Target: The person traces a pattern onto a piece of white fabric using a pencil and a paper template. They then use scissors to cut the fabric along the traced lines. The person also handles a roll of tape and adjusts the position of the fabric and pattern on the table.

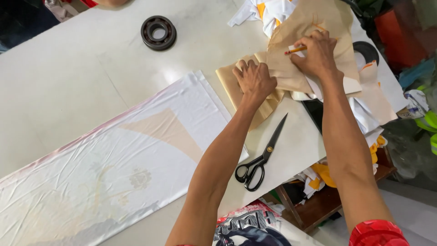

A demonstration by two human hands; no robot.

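One white table [91, 73] bears printed cloth [114, 168], scissors [261, 157], and a bearing ring [158, 32].

Both arms outstretched, left hand [255, 79] flat, right hand [317, 53] curled

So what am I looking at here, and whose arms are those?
Those arms belong to a person wearing a camera on their head, so you look down just as they do. The left hand presses flat on tan paper. The right hand holds a pencil in its grip, tip on that paper. On the white table lie black scissors, a long white cloth and a dark metal ring. More cloth pieces are piled behind.
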